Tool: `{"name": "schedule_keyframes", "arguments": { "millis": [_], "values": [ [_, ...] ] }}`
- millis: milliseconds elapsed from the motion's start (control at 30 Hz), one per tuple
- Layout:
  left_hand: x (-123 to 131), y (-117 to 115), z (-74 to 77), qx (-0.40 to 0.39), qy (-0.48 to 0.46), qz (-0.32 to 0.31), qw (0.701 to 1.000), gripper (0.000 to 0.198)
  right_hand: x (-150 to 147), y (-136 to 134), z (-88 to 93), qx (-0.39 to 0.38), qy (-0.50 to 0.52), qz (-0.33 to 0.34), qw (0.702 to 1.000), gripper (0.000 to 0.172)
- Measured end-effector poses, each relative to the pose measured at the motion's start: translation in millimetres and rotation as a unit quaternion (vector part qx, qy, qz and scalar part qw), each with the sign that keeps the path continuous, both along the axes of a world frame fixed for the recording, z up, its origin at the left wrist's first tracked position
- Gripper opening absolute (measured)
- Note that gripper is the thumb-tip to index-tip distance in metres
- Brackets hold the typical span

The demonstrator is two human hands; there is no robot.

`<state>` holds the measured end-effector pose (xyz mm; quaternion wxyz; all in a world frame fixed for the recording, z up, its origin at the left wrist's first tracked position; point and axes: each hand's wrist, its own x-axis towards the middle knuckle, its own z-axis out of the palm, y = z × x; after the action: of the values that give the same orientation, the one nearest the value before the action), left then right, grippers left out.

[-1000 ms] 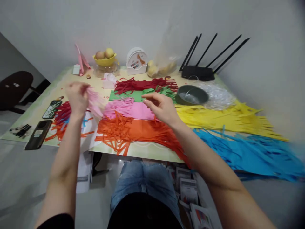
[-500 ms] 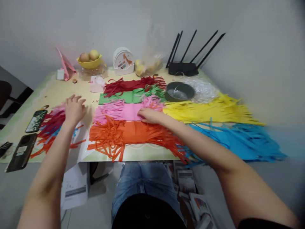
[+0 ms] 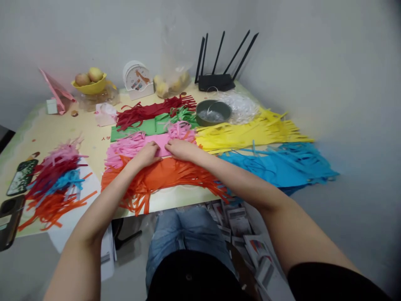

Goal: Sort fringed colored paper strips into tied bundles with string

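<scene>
Both hands rest at the pink fringed paper (image 3: 158,141) in the middle of the table. My left hand (image 3: 147,154) touches its lower left part with fingers bent together. Close beside it, my right hand (image 3: 180,149) has its fingertips on the pink sheet. Whether either hand grips the paper is hard to make out. Orange fringed paper (image 3: 166,172) lies nearer me, under my left wrist. Behind the pink are a green strip (image 3: 148,125) and a dark red one (image 3: 153,110). Yellow (image 3: 250,136) and blue (image 3: 278,169) fringed papers spread to the right.
Loose coloured strips (image 3: 59,184) and two phones (image 3: 21,177) are at the left. A dark green bowl (image 3: 200,119) stands near a black router (image 3: 216,82). Toward the back are a yellow fruit basket (image 3: 90,88), a giraffe-print holder (image 3: 139,90) and a bag of fruit (image 3: 172,83).
My left hand has moved right from beside the loose strips to the pink paper. The view has shifted, and my right hand remains at the pink paper.
</scene>
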<state>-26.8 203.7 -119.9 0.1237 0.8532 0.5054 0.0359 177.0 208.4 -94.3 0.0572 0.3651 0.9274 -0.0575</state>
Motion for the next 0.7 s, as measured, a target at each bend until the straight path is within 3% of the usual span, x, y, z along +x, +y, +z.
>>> {"name": "schedule_keyframes", "arguments": {
  "millis": [333,700],
  "values": [
    [-7.1,14.1,-3.5,-0.022,-0.035,0.014,0.999,0.033,-1.6,1.3,-0.6,-0.001,0.059,-0.055,0.997,0.035],
    [-14.1,16.3,7.8,-0.096,-0.103,0.047,0.989,0.042,-4.1,14.5,-6.5,-0.050,0.118,-0.125,0.984,0.023]
  ]
}}
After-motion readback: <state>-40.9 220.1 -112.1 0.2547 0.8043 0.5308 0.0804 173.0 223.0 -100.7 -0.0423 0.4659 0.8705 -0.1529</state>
